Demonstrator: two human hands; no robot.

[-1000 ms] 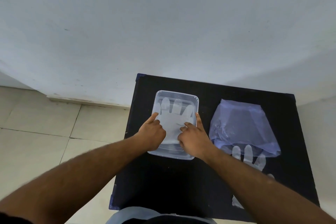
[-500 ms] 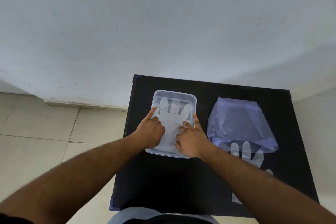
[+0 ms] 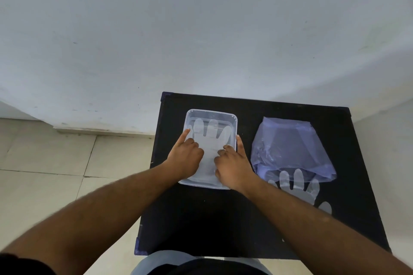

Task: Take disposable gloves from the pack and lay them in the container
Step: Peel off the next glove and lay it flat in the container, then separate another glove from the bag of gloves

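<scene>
Now we press both hands, left hand (image 3: pixel 186 156) and right hand (image 3: pixel 231 166), flat on the glove (image 3: pixel 210 138) in the container (image 3: pixel 211 113), holding nothing, while the next glove (image 3: pixel 297 185) lies to the container's right, fingers pointing away, nearer our right.

Head camera looks steeply down over a black table (image 3: pixel 201 219), wall beyond.

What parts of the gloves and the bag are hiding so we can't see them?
- Head view: the cuff end of the glove in the container is covered by the left hand and right hand.
- Head view: the second glove is partly covered by the right forearm.
- Head view: how many gloves remain in the purple pack cannot be told; its plastic is too cloudy.
</scene>
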